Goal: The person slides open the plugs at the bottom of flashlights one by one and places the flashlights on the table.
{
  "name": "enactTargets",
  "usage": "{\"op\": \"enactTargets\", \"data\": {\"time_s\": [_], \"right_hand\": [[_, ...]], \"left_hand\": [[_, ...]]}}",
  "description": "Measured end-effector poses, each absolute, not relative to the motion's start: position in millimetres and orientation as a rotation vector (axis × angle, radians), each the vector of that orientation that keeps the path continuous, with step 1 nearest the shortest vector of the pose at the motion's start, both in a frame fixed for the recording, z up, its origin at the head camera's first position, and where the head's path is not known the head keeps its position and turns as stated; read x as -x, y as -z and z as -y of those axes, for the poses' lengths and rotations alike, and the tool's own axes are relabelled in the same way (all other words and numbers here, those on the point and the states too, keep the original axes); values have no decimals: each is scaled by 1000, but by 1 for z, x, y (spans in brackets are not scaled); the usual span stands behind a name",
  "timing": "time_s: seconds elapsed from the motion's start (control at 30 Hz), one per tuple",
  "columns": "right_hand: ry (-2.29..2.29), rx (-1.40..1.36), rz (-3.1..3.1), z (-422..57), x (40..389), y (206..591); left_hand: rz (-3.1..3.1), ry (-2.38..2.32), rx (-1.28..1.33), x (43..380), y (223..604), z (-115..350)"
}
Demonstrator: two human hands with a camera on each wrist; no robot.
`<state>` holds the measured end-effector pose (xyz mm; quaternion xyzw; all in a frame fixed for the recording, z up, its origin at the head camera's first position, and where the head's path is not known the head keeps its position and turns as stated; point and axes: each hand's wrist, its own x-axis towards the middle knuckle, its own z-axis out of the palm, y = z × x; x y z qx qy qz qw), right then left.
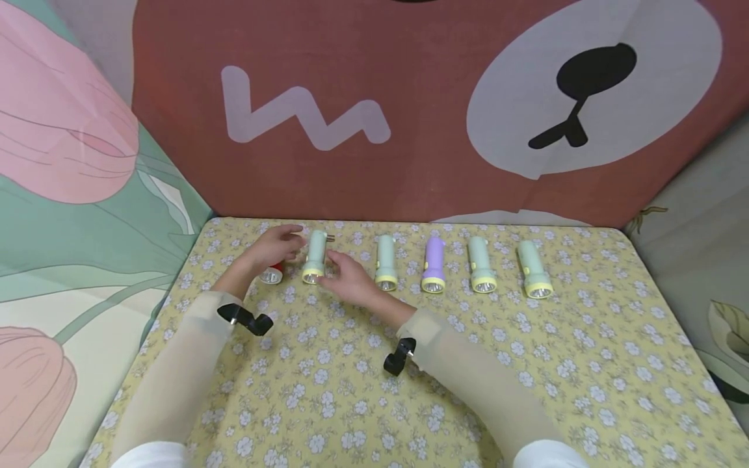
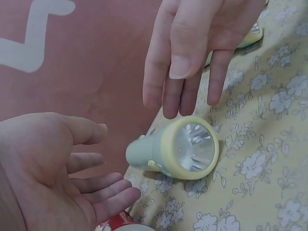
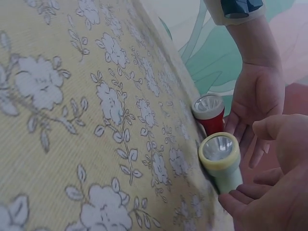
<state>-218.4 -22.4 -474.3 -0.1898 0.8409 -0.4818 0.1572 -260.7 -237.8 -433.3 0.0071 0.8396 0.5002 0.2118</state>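
Note:
A pale green flashlight with a yellow rim lies between the two hands, its lens toward the near side. Metal prongs stick out by its far end. To its left is my left hand, fingers spread and holding nothing, above a red flashlight that it partly covers. My right hand is at the green flashlight's right side, its fingers extended; whether the fingertips touch it I cannot tell. In the left wrist view the green flashlight sits just beyond both hands' fingertips.
To the right, in a row, lie another green flashlight, a purple flashlight and two more green ones. A flowered yellow cloth covers the table. Behind it rises a red-brown printed backdrop.

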Motion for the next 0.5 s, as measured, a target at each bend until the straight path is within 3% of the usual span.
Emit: {"op": "enactTargets", "data": {"time_s": [0.5], "right_hand": [[1073,890,-2512,-17,191,450]], "left_hand": [[-2494,-1200,-290,226,416,231]]}}
